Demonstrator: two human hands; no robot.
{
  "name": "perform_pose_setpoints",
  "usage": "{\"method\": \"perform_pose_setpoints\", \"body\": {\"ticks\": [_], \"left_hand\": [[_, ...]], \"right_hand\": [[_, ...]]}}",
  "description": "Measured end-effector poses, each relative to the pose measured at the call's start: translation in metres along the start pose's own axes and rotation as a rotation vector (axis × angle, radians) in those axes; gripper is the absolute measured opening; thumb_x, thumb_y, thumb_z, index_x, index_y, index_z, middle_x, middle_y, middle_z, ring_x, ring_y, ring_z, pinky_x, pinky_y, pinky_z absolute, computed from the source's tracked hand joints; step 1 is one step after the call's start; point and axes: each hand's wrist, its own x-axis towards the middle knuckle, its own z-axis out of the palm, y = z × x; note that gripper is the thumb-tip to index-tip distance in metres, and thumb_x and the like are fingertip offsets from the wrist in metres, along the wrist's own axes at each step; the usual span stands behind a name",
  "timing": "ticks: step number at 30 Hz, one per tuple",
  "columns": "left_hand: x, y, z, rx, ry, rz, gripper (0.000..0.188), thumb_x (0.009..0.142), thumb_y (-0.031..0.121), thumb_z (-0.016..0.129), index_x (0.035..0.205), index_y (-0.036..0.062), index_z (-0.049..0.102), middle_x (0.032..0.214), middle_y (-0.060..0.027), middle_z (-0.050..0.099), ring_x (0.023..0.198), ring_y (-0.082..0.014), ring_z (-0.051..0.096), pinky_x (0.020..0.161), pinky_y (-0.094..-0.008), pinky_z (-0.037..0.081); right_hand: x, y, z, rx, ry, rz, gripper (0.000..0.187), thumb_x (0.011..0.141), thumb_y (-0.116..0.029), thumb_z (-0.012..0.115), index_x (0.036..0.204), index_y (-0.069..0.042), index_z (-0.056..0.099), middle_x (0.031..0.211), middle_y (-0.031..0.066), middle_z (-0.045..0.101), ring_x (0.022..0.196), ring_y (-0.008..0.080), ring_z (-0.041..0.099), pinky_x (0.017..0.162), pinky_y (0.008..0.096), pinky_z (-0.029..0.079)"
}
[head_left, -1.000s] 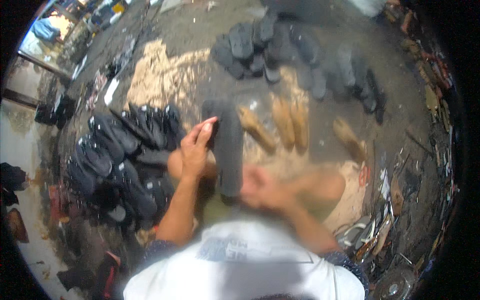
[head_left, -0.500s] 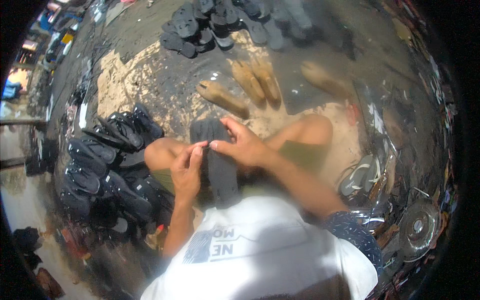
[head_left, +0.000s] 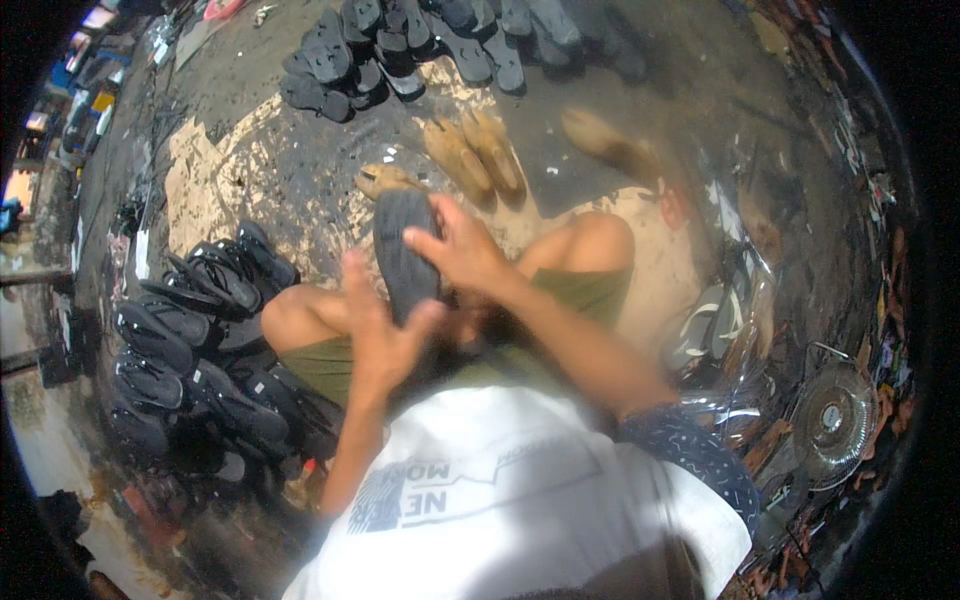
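A black sandal sole [head_left: 406, 262] stands up in front of my lap, its broad end away from me. My right hand [head_left: 462, 245] grips its right edge, thumb lying across the face and fingers behind. Just left of the sole's lower end is my left hand [head_left: 385, 335], open, fingers and thumb spread and somewhat blurred. Whether its thumb touches the sole I cannot tell. Beyond the sole lie wooden foot-shaped lasts [head_left: 458, 160], with another last [head_left: 380, 180] partly hidden behind the sole.
Finished-looking black flip-flops [head_left: 160, 335] are heaped at my left. Several black soles [head_left: 330, 60] lie piled at the far side. A fourth, blurred wooden last [head_left: 600, 135] rests farther right. Grey flip-flops [head_left: 705, 330] and a round metal fan [head_left: 832, 420] are at my right.
The sole has been raised and turned, so its broad face shows. My left hand has let go of its edge and spread out; my right hand still holds it.
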Motion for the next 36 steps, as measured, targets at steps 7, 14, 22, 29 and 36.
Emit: {"method": "perform_pose_setpoints", "body": {"ticks": [7, 14, 22, 29, 36], "left_hand": [[0.004, -0.058, -0.028, -0.664, -0.006, -0.225, 0.081, 0.09, 0.001, 0.065, 0.157, -0.0091, 0.02, 0.136, -0.0184, 0.057, 0.115, -0.0233, 0.061, 0.098, -0.0331, 0.051], [0.048, -0.047, -0.044, -0.69, 0.328, -0.209, 0.062, 0.102, 0.023, 0.065, 0.146, -0.0141, 0.042, 0.109, -0.0037, 0.066, 0.098, -0.0091, 0.06, 0.087, -0.0218, 0.048], [0.083, -0.065, -0.072, 0.004, 0.659, 0.013, 0.049, 0.102, 0.022, 0.054, 0.136, -0.0126, 0.053, 0.113, -0.0338, 0.067, 0.099, -0.0385, 0.072, 0.086, -0.0396, 0.054], [0.032, -0.076, -0.063, -0.24, 0.463, -0.034, 0.055, 0.101, 0.028, 0.056, 0.146, -0.002, 0.049, 0.13, -0.0171, 0.066, 0.112, -0.0267, 0.066, 0.094, -0.0359, 0.051], [0.11, 0.029, -0.15, -1.392, 0.06, 0.284, 0.085, 0.087, 0.012, 0.06, 0.159, 0.0314, 0.021, 0.148, -0.021, 0.045, 0.126, -0.0435, 0.057, 0.097, -0.0654, 0.053]], "right_hand": [[0.105, 0.053, -0.031, -0.309, 0.234, 0.078, 0.049, 0.092, -0.03, 0.074, 0.129, 0.0, 0.061, 0.107, 0.0196, 0.072, 0.097, 0.0341, 0.07, 0.087, 0.0451, 0.056], [0.115, 0.16, -0.062, -0.314, 0.318, 0.133, 0.062, 0.092, -0.023, 0.066, 0.145, 0.002, 0.046, 0.135, 0.0229, 0.062, 0.123, 0.0356, 0.061, 0.105, 0.0471, 0.047], [-0.04, -0.034, 0.014, 0.179, -0.03, -0.059, 0.068, 0.09, -0.024, 0.073, 0.146, 0.005, 0.045, 0.13, 0.0161, 0.063, 0.119, 0.0243, 0.061, 0.103, 0.0362, 0.049], [-0.041, -0.044, 0.051, -0.013, 0.156, -0.358, 0.063, 0.088, -0.018, 0.074, 0.143, 0.001, 0.05, 0.125, 0.0239, 0.063, 0.114, 0.036, 0.064, 0.098, 0.0411, 0.051], [-0.051, -0.046, 0.042, -0.05, 0.034, -0.541, 0.067, 0.08, -0.007, 0.078, 0.141, 0.003, 0.052, 0.13, 0.023, 0.062, 0.116, 0.0361, 0.061, 0.1, 0.0425, 0.049]]}}
